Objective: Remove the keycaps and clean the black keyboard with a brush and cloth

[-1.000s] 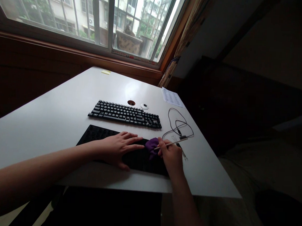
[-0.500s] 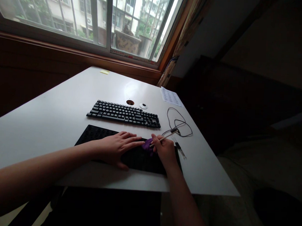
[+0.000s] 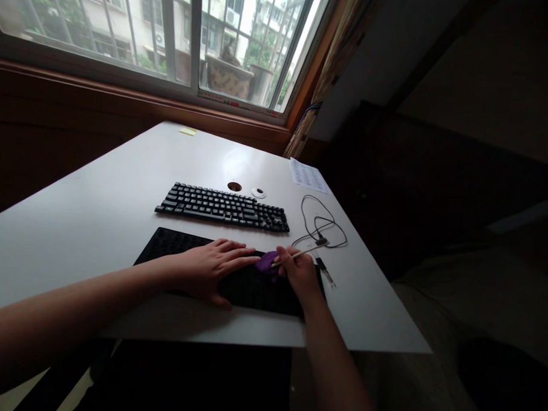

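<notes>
A black keyboard base [image 3: 247, 292] with its keys off lies near the table's front edge. My left hand [image 3: 210, 266] rests flat across its middle, fingers spread, holding nothing. Pinched in my right hand [image 3: 303, 276] is a thin pale stick [image 3: 309, 250], slanting down to the left. Its lower end presses into a purple cloth [image 3: 266, 262] on the base, near my left fingertips. Part of the cloth is hidden by my right hand. Beyond the base, black keycaps [image 3: 223, 207] are laid out in keyboard order.
The white table [image 3: 92, 203] also bears a looped black cable [image 3: 334, 222], a small tool with a black handle [image 3: 325, 272], a printed sheet [image 3: 309, 175], a yellow note [image 3: 187, 131] and a round white cover [image 3: 258, 193] beside a cable hole [image 3: 234, 186]. A window stands behind.
The outer end of the stick has tipped lower and to the right in my right hand. My left hand stays in place on the keyboard base. The view has shifted slightly.
</notes>
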`<state>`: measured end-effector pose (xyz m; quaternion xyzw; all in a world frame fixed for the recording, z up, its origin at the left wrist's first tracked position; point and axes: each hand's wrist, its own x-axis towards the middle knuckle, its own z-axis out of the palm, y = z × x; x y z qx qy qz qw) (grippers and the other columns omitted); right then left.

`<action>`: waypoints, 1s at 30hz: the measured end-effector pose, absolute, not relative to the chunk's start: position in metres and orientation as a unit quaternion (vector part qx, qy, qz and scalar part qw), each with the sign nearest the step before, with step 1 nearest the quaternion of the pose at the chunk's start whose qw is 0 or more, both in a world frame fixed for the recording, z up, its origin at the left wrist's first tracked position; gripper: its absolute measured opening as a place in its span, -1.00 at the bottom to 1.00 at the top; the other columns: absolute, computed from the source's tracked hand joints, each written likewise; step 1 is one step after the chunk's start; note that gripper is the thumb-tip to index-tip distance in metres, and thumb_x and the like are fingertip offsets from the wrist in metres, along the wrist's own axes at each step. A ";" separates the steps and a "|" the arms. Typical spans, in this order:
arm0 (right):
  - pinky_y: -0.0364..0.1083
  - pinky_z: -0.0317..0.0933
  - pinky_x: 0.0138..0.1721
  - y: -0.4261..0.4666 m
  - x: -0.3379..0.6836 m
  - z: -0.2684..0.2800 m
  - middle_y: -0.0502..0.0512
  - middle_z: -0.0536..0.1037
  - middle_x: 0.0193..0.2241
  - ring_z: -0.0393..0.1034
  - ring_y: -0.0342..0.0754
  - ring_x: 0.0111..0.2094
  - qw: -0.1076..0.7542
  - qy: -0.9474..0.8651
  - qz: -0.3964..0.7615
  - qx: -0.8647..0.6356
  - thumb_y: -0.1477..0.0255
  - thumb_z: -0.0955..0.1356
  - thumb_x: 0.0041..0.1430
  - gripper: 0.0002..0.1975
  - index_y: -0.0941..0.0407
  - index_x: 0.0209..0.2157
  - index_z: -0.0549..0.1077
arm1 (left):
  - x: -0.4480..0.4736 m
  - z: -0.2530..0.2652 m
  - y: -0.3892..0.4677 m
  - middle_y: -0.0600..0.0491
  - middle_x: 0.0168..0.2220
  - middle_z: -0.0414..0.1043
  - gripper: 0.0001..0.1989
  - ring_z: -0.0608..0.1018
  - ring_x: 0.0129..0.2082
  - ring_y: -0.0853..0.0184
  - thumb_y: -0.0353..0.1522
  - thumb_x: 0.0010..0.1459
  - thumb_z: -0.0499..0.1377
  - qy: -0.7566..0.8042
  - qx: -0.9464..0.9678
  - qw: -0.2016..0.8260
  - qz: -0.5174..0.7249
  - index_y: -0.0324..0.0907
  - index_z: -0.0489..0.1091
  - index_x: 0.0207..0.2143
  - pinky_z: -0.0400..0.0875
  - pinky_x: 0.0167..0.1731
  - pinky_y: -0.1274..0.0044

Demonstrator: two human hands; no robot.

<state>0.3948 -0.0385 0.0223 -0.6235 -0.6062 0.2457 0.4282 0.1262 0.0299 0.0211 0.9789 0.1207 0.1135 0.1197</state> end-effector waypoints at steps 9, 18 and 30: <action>-0.17 0.18 -0.51 -0.035 0.396 0.018 -0.07 0.37 -0.68 0.28 -0.15 -0.62 0.478 -0.588 0.256 -0.600 0.00 0.28 0.32 -0.50 0.10 -0.48 0.48 | 0.127 0.023 0.030 -0.18 0.42 0.01 0.17 0.20 0.33 -0.16 0.04 -0.03 0.38 0.113 0.978 0.127 0.120 -0.05 -0.17 0.46 0.10 0.27 0.09; -0.16 0.22 -0.44 -0.036 0.388 0.018 -0.03 0.47 -0.61 0.37 -0.12 -0.54 0.425 -0.672 0.239 -0.557 0.14 0.32 0.35 -0.60 0.10 -0.47 0.50 | 0.125 0.018 0.033 -0.20 0.41 0.03 0.18 0.23 0.32 -0.17 0.07 -0.04 0.38 0.107 0.974 0.136 0.146 -0.05 -0.17 0.46 0.14 0.26 0.10; -0.17 0.15 -0.44 -0.040 0.359 0.034 -0.02 0.48 -0.59 0.35 -0.14 -0.55 0.353 -0.750 0.129 -0.544 0.21 0.25 0.42 -0.57 0.09 -0.52 0.43 | 0.127 0.010 0.035 -0.28 0.35 0.15 0.09 0.27 0.30 -0.10 0.08 0.01 0.35 0.107 0.966 0.139 0.191 -0.20 -0.04 0.41 0.19 0.25 0.13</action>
